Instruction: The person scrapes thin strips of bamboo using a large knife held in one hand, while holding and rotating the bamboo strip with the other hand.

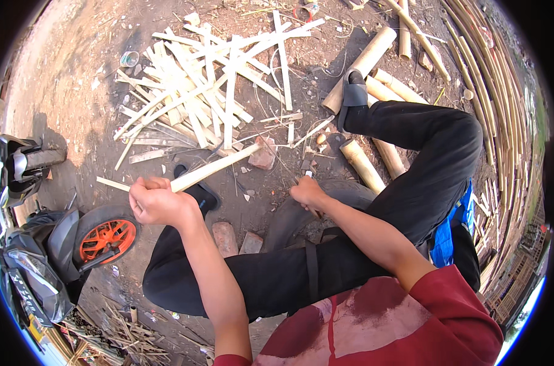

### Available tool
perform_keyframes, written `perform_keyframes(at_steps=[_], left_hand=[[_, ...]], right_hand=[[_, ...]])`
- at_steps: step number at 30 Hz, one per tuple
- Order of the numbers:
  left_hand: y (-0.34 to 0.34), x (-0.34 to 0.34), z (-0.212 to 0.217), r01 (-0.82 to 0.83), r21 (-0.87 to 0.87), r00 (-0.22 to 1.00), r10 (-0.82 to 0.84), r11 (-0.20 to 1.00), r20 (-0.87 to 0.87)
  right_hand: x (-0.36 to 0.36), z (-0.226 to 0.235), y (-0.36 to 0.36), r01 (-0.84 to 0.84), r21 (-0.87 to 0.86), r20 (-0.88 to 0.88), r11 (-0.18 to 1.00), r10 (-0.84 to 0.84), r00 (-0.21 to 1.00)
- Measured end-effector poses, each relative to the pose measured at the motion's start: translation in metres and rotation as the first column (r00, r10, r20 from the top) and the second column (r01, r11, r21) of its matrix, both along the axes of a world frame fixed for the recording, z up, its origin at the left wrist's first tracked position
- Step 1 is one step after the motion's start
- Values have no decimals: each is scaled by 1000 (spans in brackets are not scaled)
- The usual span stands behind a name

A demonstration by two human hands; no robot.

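My left hand [158, 201] is closed round a pale split bamboo strip [216, 168], whose wide part slants up and right. A thinner end sticks out to the left of the fist. In front of my right thigh, my right hand [307, 192] is closed on a knife-like tool with a wooden handle [316, 213]; most of it is hidden by the fingers. The hands are well apart. Just beyond the strip's far end sits a broken brick [263, 154]. A loose heap of split bamboo strips [197, 91] lies on the dirt ahead.
Thick bamboo poles [362, 165] lie by my right foot, with long poles [496, 91] along the far right. A tyre [289, 213] lies beneath my right forearm. Bricks [225, 238] rest near my left leg. A motorbike with an orange wheel [108, 240] stands at left.
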State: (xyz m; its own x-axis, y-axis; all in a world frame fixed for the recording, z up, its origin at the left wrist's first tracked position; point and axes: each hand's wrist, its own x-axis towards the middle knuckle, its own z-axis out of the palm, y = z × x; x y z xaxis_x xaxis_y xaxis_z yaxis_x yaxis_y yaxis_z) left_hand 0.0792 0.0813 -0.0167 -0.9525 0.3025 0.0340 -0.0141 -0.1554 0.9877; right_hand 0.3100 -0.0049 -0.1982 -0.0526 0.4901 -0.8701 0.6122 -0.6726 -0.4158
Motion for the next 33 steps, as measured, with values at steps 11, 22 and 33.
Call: perform_keyframes(at_steps=[11, 22, 33], left_hand=[[4, 0, -1, -1, -29, 1000, 1, 1000, -5], [11, 8, -7, 27, 18, 998, -26, 999, -57], [8, 3, -8, 273, 230, 961, -278, 934, -12]], right_hand=[[-25, -5, -17, -53, 166, 4, 985, 53, 999], [-22, -23, -6, -160, 132, 52, 978, 155, 987], [-52, -12, 55, -64, 232, -140, 971, 99, 985]])
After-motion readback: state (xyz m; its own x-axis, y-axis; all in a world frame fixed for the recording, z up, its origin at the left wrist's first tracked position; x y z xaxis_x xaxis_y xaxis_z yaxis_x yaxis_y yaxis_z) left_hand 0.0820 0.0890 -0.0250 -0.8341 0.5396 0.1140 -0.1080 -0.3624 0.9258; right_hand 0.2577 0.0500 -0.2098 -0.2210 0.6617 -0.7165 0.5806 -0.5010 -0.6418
